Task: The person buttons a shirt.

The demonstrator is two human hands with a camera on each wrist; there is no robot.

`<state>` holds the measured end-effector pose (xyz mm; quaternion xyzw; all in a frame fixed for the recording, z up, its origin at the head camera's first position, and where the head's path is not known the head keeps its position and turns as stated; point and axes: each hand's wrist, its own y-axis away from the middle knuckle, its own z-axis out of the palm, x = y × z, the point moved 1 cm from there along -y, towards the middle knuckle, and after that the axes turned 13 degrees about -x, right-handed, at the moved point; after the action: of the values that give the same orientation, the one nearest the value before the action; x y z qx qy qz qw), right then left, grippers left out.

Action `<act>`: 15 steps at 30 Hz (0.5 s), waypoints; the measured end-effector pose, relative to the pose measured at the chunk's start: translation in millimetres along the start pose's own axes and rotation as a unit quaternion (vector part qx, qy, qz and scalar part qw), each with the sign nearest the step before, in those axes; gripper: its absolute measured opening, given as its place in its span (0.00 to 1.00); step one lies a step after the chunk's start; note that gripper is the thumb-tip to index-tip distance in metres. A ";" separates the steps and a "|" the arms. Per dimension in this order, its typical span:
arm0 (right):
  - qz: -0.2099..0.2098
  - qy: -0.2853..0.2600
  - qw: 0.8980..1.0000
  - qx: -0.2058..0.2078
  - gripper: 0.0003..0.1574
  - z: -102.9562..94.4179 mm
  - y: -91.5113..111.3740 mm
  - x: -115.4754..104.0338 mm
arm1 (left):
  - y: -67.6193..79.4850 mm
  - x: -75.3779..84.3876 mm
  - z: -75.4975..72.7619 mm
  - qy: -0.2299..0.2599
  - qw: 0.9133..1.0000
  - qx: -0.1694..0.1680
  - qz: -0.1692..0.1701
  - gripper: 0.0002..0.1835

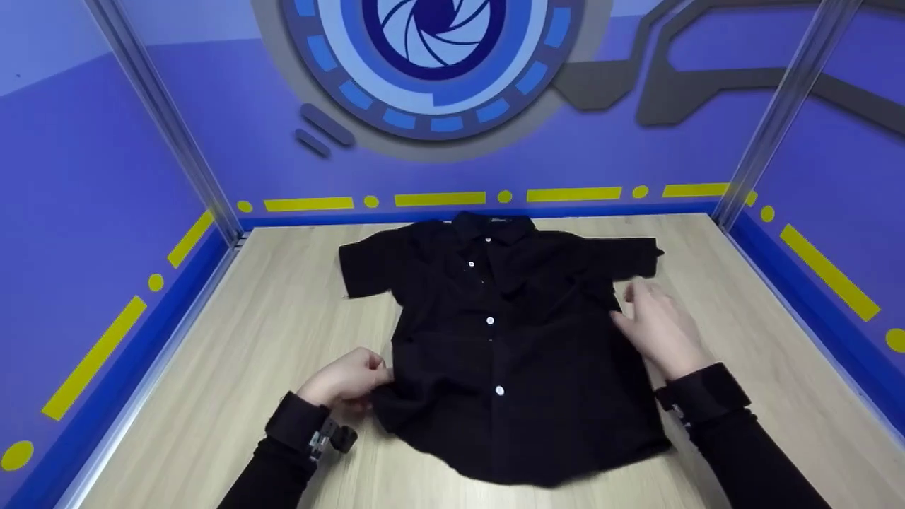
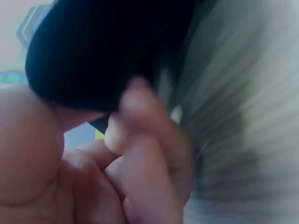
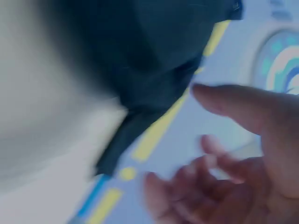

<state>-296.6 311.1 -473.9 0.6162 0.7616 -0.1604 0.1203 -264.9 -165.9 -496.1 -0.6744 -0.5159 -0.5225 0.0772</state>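
A black short-sleeved shirt [image 1: 544, 339] with white buttons lies front up on the table, its collar toward the back wall. My left hand [image 1: 348, 378] pinches the shirt's left-hand side edge low down, thumb on top and fingers curled beneath. In the left wrist view the dark cloth [image 2: 107, 51] bulges over the thumb and fingers. On the other side my right hand [image 1: 657, 325] hovers at the shirt's side below the sleeve. The right wrist view shows its thumb and fingers spread apart with nothing between them, the shirt [image 3: 149, 56] beyond.
The pale wooden table [image 1: 261, 297] is enclosed by blue panels [image 1: 438, 170] at the back and both sides, with metal posts [image 1: 170, 120] in the corners. Both wrists wear black straps, and a small camera [image 1: 343, 438] sits on the left one.
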 end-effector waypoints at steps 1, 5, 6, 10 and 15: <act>-0.034 0.005 0.999 0.015 0.18 3.4 -1.5 -12.1 | -0.1 0.7 1.5 -0.008 1.000 -0.004 0.007 0.20; -0.145 0.019 0.985 -0.088 0.25 24.0 -3.8 -55.5 | -1.3 2.0 5.8 -0.018 0.999 -0.028 0.012 0.17; -0.149 0.024 0.980 -0.131 0.33 29.7 -2.9 -62.4 | -1.4 2.3 6.9 -0.021 0.999 -0.031 0.011 0.17; -0.104 0.036 0.961 -0.255 0.58 46.4 -1.6 -69.9 | 2.3 2.2 11.1 -0.049 0.998 -0.028 0.001 0.20; -0.082 0.014 0.956 -0.281 0.64 47.3 -9.4 -53.8 | 13.5 3.5 15.5 -0.072 0.994 -0.078 -0.015 0.21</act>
<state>-295.0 242.3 -496.0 0.4956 0.8253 0.0592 0.2641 -245.0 -159.9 -494.3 -0.7064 -0.4882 -0.5121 -0.0212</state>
